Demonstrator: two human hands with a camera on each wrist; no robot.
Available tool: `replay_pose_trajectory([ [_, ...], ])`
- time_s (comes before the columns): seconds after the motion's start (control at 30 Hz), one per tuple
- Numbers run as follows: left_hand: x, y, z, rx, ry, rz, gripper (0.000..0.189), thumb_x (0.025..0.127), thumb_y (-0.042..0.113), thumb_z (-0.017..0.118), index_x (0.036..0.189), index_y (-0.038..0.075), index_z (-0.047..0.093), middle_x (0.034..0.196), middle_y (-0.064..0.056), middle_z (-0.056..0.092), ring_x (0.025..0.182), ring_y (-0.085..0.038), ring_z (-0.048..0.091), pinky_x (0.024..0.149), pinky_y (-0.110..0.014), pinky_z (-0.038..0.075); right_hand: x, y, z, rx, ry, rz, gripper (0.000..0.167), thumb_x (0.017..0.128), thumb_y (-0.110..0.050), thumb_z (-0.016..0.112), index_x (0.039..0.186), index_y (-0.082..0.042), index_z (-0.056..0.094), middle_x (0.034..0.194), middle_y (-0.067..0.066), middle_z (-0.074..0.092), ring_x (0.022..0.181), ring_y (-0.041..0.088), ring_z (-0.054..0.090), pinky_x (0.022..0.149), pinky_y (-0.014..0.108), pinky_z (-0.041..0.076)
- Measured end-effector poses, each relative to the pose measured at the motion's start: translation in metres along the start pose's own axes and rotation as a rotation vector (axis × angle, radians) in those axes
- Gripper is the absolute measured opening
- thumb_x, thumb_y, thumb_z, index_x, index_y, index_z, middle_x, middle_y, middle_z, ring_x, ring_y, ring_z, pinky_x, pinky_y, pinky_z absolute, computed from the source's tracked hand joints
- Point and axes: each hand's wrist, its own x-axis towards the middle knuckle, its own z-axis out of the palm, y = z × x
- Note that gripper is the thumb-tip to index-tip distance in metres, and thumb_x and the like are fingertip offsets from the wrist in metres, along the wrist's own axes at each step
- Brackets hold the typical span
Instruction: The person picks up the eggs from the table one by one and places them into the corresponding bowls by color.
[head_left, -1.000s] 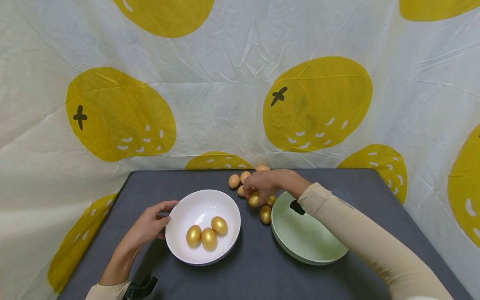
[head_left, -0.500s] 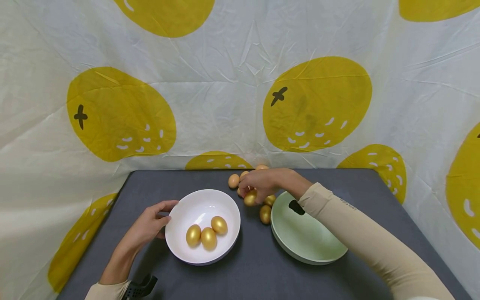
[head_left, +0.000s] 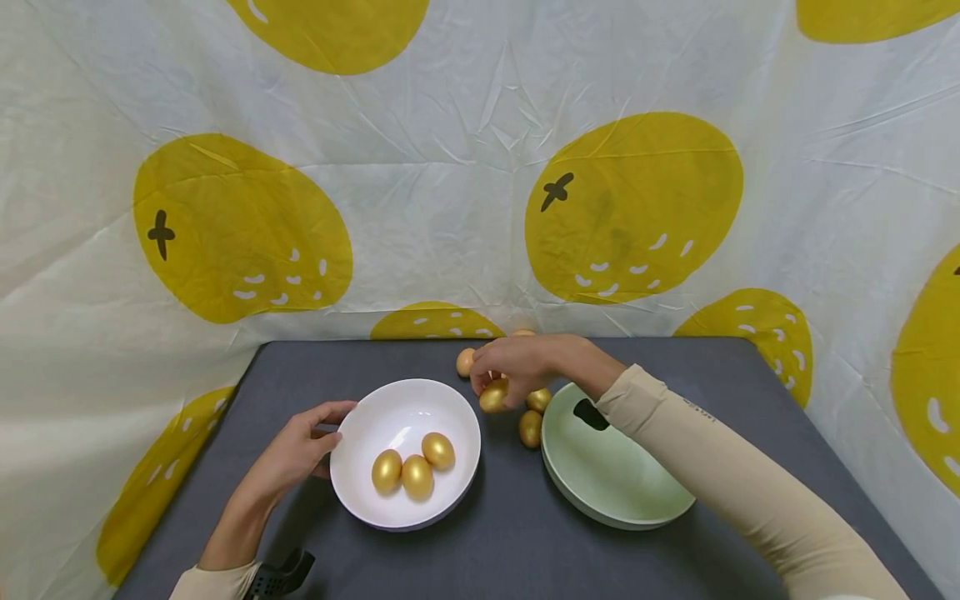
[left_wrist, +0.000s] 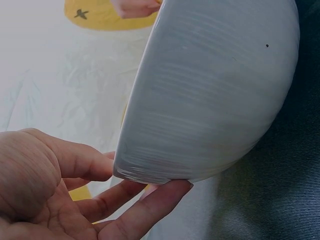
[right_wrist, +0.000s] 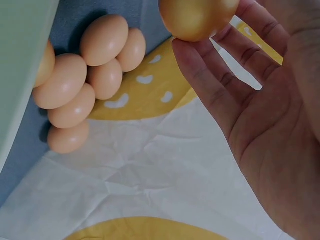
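In the head view my right hand [head_left: 521,367] pinches a gold egg [head_left: 492,397] by the fingertips, just beyond the white bowl's right rim. The same gold egg [right_wrist: 197,20] shows at the top of the right wrist view, against the fingertips. My left hand [head_left: 300,446] holds the left side of the white bowl [head_left: 367,417]. In the left wrist view one digit meets the rim while other fingers lie along the bowl's outer wall [left_wrist: 210,100]. Three gold eggs [head_left: 417,477] lie inside this bowl.
A pale green bowl [head_left: 630,492] stands to the right, partly under the right forearm. Beside it sit two gold eggs [head_left: 530,428]. Several brown eggs [right_wrist: 62,82] cluster at the table's back, mostly hidden by the right hand in the head view. A patterned cloth [head_left: 435,233] hangs behind.
My right hand has shifted a little to the left with the gold egg, toward the white bowl. The left hand and both bowls have stayed in place.
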Motion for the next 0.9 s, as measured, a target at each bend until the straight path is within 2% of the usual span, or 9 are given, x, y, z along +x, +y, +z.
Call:
replay_pose_trajectory([
  [0.3, 0.000, -0.001, 0.001, 0.000, 0.002, 0.002, 0.049, 0.100, 0.000, 0.057, 0.148, 0.006, 0.049, 0.138, -0.024, 0.053, 0.102, -0.032, 0.066, 0.064, -0.044, 0.062, 0.004, -0.009, -0.002, 0.008, 0.024, -0.058, 0.023, 0.082, -0.014, 0.077, 0.104, -0.017, 0.069, 0.101, -0.002, 0.062, 0.095, 0.018, 0.058, 0.084, 0.026, 0.048],
  [0.5, -0.001, -0.001, 0.001, -0.002, 0.003, -0.002, 0.049, 0.100, 0.000, 0.056, 0.148, 0.006, 0.049, 0.138, -0.025, 0.053, 0.104, -0.033, 0.066, 0.064, -0.044, 0.062, 0.006, -0.015, -0.003, -0.007, 0.034, -0.116, 0.022, 0.083, -0.014, 0.077, 0.104, -0.016, 0.070, 0.104, 0.000, 0.061, 0.095, 0.018, 0.059, 0.084, 0.025, 0.047],
  [0.73, -0.001, 0.000, 0.001, -0.012, -0.002, -0.005, 0.050, 0.100, -0.001, 0.056, 0.148, 0.006, 0.048, 0.138, -0.025, 0.052, 0.104, -0.033, 0.066, 0.065, -0.045, 0.062, 0.009, -0.022, -0.005, -0.040, 0.021, -0.130, 0.027, 0.084, -0.016, 0.078, 0.109, -0.016, 0.068, 0.104, 0.000, 0.059, 0.100, 0.021, 0.057, 0.086, 0.025, 0.045],
  [0.9, 0.000, 0.000, 0.001, -0.007, 0.002, -0.009, 0.049, 0.100, -0.001, 0.057, 0.148, 0.006, 0.049, 0.138, -0.025, 0.053, 0.103, -0.033, 0.066, 0.064, -0.045, 0.062, 0.012, -0.028, -0.005, -0.037, 0.008, -0.111, 0.029, 0.085, -0.018, 0.079, 0.111, -0.018, 0.068, 0.107, -0.003, 0.060, 0.102, 0.019, 0.056, 0.086, 0.026, 0.046],
])
